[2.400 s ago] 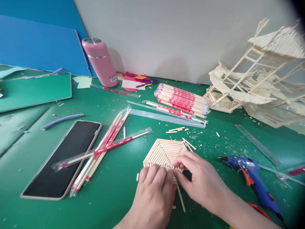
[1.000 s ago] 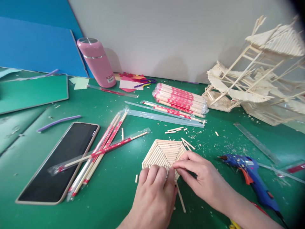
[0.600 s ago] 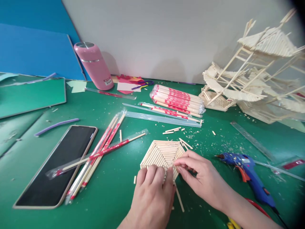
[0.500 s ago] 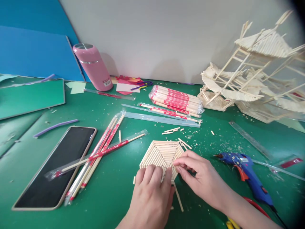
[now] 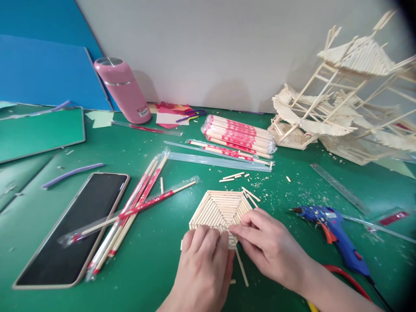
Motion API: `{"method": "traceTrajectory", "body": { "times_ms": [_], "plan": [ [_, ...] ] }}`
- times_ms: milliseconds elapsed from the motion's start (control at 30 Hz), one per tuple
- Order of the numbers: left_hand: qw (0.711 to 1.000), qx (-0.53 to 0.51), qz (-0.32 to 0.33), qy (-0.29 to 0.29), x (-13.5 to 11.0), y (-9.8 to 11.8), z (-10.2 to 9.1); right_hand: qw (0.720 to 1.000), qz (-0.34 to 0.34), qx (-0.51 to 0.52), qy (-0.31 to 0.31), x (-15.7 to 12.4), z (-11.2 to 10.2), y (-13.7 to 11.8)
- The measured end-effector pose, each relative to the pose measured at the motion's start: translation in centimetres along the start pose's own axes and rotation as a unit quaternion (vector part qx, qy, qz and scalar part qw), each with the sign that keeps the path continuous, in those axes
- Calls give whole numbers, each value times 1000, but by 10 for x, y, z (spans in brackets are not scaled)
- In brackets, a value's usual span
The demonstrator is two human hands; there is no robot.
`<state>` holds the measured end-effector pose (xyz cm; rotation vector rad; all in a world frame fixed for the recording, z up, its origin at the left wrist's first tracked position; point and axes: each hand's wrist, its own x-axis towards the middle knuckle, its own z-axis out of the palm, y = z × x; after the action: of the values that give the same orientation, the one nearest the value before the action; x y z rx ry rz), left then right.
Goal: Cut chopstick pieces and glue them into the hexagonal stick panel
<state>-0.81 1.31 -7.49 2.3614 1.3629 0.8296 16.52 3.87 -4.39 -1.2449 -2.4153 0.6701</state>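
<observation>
A flat hexagon-shaped panel of glued wooden sticks (image 5: 221,207) lies on the green mat (image 5: 169,268). My left hand (image 5: 204,268) rests on the panel's near edge, fingers curled together and pressing down on it. My right hand (image 5: 266,247) comes in from the right, its thumb and forefinger pinched at the panel's near right edge; what they pinch is too small to make out. A loose stick (image 5: 241,272) lies between my two hands.
A phone (image 5: 69,227) and wrapped chopsticks (image 5: 130,212) lie left. A bundle of chopsticks (image 5: 238,135), glue sticks (image 5: 221,162) and a pink flask (image 5: 121,90) sit behind. A blue glue gun (image 5: 334,234) and ruler (image 5: 338,187) lie right; a stick-built model (image 5: 344,99) stands far right.
The view has drifted right, so everything sits further left in frame. My right fingertips have slid along the panel's near edge toward my left hand. The panel stays put.
</observation>
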Motion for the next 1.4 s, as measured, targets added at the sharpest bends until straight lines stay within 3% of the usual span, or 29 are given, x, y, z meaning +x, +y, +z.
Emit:
{"method": "traceTrajectory", "body": {
  "times_ms": [200,367,633,1000,1300,1400],
  "plan": [
    [1000,20,0,-14,2,1,-3,999,11,42,-2,1,-1,2],
    [1000,23,8,-18,4,3,-8,981,90,154,76,-3,-4,7],
    [999,25,9,-38,5,4,-11,991,52,64,103,-3,0,5],
    [996,49,8,-71,4,5,-10,996,-30,-80,7,3,1,2],
    [996,49,12,-67,5,3,-10,999,16,0,29,5,3,7],
    [999,21,13,-40,3,5,-10,999,33,15,37,5,-3,4]
  ]
}}
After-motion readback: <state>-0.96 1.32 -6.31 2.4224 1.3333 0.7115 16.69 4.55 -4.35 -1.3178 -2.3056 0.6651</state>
